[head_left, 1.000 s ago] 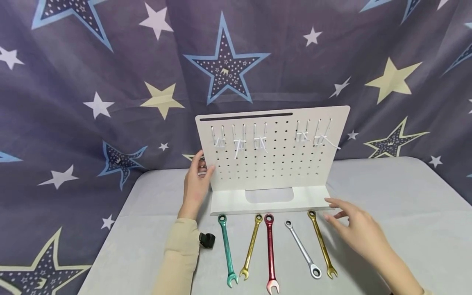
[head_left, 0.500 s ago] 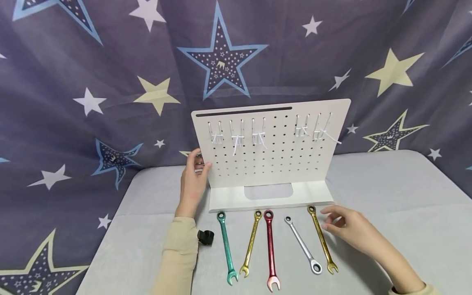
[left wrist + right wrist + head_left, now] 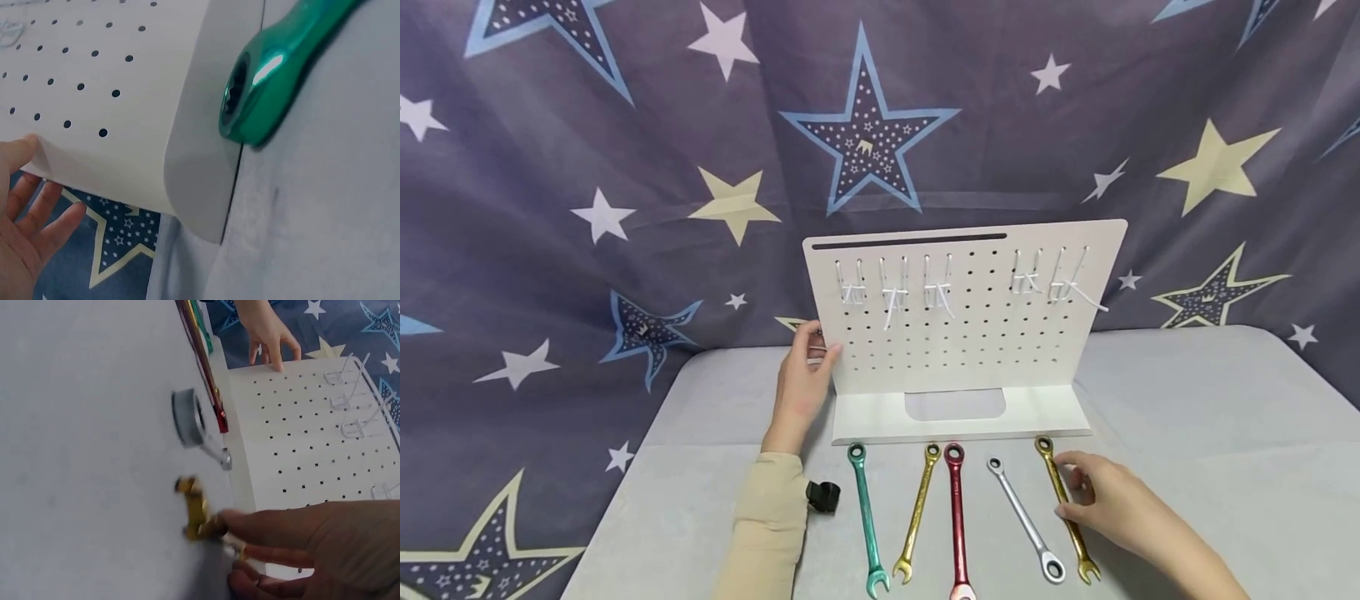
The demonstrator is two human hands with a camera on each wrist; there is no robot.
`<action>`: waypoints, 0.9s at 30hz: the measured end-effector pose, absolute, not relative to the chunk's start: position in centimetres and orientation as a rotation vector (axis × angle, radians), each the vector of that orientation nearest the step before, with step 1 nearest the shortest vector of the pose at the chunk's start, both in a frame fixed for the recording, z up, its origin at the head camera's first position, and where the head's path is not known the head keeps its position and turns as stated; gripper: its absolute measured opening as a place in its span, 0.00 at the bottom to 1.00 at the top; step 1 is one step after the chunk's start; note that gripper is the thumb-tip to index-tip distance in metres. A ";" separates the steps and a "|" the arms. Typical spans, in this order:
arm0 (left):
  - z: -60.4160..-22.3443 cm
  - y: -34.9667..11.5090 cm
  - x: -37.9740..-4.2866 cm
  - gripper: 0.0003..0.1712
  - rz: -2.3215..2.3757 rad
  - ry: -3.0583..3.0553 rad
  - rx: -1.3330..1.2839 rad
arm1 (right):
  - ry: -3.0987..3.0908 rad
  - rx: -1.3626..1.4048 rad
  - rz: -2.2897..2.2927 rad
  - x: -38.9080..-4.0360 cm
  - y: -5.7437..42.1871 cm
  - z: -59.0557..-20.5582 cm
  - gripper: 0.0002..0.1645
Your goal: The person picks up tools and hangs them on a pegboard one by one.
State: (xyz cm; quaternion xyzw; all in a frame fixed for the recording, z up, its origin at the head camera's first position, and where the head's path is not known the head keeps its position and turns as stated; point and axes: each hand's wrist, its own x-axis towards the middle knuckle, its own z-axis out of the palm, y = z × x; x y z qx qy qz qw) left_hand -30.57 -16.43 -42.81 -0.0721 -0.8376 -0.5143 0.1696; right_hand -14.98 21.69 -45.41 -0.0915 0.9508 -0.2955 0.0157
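Observation:
A white pegboard (image 3: 957, 333) stands upright on its flat base. My left hand (image 3: 800, 392) grips its left edge, thumb on the front face and fingers behind, as the left wrist view also shows. In front of the base, my right hand (image 3: 1116, 500) pinches the rightmost gold wrench (image 3: 1079, 546) by its shank, the thumb reaching across to its left side. In the right wrist view that gold wrench (image 3: 197, 509) shows its open end toward the camera. Beside it lies a silver wrench (image 3: 1024, 518) with a ring at both ends.
Further left on the grey cloth lie a red wrench (image 3: 958, 517), another gold wrench (image 3: 917, 512) and a green wrench (image 3: 867, 517). Several white double hooks (image 3: 938, 292) project from the board's upper part. A star-patterned curtain (image 3: 625, 350) hangs behind the table.
My right hand has moved from beside the board's base corner down and left onto the rightmost gold wrench and taken hold of it. My left hand stays on the board's edge.

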 end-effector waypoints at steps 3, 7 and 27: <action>-42.9 -16.4 -30.6 0.26 -1.453 -2.373 -0.194 | 2.944 -0.278 -0.909 -15.0 21.8 -45.2 0.30; -42.9 -16.3 -30.5 0.25 -1.451 -2.372 -0.179 | 2.943 -0.258 -0.919 -15.1 22.4 -44.9 0.25; -43.0 -15.6 -30.6 0.26 -1.403 -2.401 -0.151 | 2.873 -0.122 -0.987 -14.9 22.6 -45.1 0.14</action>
